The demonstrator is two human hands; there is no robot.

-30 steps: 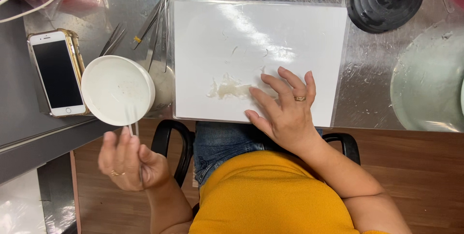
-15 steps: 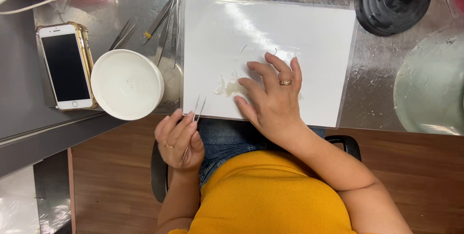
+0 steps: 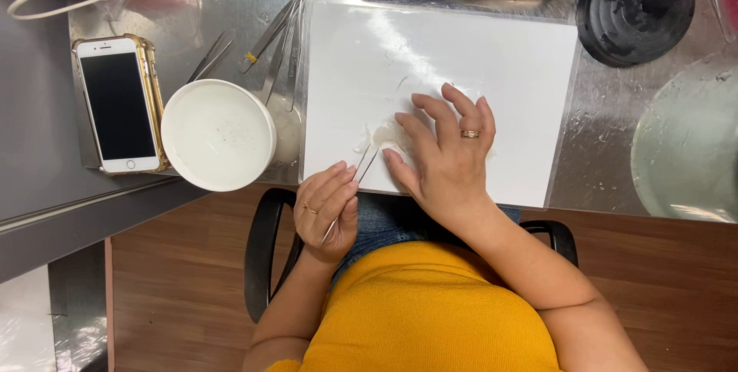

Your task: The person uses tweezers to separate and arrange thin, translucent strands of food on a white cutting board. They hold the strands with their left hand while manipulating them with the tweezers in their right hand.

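Nearby — white bowl (image 3: 218,134), phone (image 3: 119,103), spare tweezers (image 3: 275,28) — beside white board (image 3: 492,57).

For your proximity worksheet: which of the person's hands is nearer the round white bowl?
Left. The left hand, holding tweezers, lies just right of the round white bowl; the right hand rests farther away.

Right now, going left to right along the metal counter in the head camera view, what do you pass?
Smartphone → round white bowl → spare tweezers → white cutting board → black round base → pale round dish at the right edge.
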